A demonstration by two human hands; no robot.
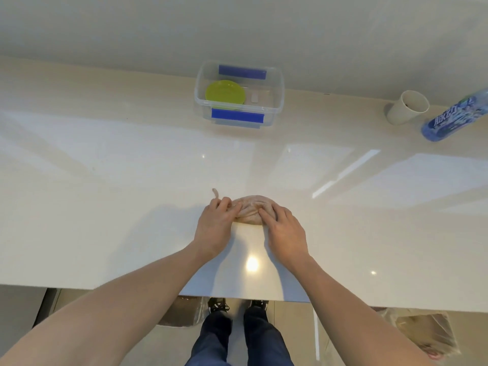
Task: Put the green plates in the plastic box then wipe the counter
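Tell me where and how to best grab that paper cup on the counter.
Take the paper cup around its side wall, coming from its near side. It stands upright with its open mouth upward, apart from the blue bottle to its right, so a sideways wrap seems safest.

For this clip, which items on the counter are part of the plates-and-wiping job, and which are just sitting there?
Part of the job:
- green plates, already in the plastic box
- cloth, under both hands: left hand, right hand
- counter

Just lying about:
- paper cup
- blue-labelled bottle
- small white piece in the box
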